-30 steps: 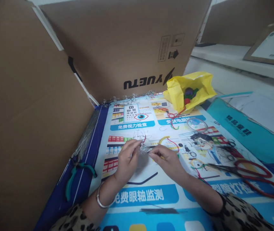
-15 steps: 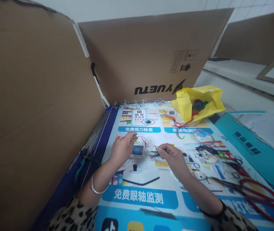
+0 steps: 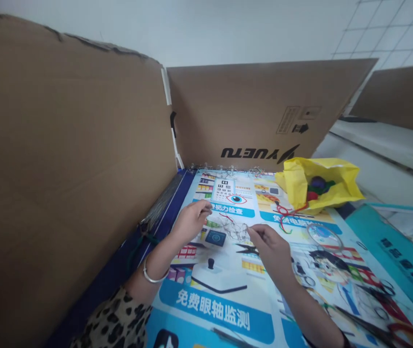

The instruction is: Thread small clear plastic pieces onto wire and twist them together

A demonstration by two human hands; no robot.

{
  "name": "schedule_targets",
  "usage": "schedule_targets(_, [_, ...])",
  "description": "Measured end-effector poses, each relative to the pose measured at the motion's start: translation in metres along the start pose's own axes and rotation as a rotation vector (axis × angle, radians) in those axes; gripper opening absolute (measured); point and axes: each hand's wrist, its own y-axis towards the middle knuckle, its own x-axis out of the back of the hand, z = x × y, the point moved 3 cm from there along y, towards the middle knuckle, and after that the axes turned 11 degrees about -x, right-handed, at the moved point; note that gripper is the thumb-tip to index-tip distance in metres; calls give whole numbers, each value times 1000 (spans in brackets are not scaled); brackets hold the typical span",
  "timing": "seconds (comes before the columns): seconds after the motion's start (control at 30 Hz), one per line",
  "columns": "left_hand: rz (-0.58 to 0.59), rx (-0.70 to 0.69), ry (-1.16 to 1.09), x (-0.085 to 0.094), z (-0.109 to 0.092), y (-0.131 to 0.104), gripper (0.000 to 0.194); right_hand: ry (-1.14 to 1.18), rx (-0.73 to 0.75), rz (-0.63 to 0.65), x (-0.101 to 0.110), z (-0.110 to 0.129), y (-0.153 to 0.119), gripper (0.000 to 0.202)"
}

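A tangled piece of thin wire (image 3: 236,231) with a bit of red on it hangs between my hands, above the printed sheet. My right hand (image 3: 270,244) pinches its right end between thumb and fingertips. To the upper left, my left hand (image 3: 191,222) has thumb and fingers pressed together; whatever lies between them is too fine to make out. Dark-jawed pliers (image 3: 247,249) lie under the fingers of my right hand, partly hidden by it. A bunch of straight wires (image 3: 163,195) lies along the left cardboard wall.
Cardboard panels (image 3: 257,111) stand at the back and left. A yellow bag (image 3: 340,191) holds coloured balls, with red cord (image 3: 282,211) beside it. Wire pieces (image 3: 224,171) line the back edge. A wire hoop (image 3: 324,237) and red-handled scissors (image 3: 364,319) lie at right.
My view has tilted upward, shifting the scene down and right in the picture. My right hand has moved off the pliers' jaws, so more of them shows. Both hands stay pinched.
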Motion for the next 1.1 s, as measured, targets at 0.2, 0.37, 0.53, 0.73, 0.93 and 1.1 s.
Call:
schedule_targets(0.2, [-95, -62, -68, 24, -26, -3, 19, 12, 256, -63, 12, 20, -12, 13])
schedule_targets(0.37, [-197, -217, 21, 35, -49, -8, 15, 6, 368, -63, 11, 30, -18, 10])
schedule_targets(0.53, [-278, -394, 129, 38, -65, -15, 14, 33, 355, -70, 12, 29, -18, 9])
schedule_targets(0.73, [-312, -521, 176, 38, -74, -19, 14, 55, 333, -89, 15, 28, -15, 11])
schedule_targets(0.93, [-262, -469, 184, 35, -71, -20, 17, 52, 317, -82, 16, 32, -16, 12])
schedule_targets(1.1, [-268, -457, 211, 33, -67, -18, 15, 58, 325, -64, 17, 33, -17, 12])
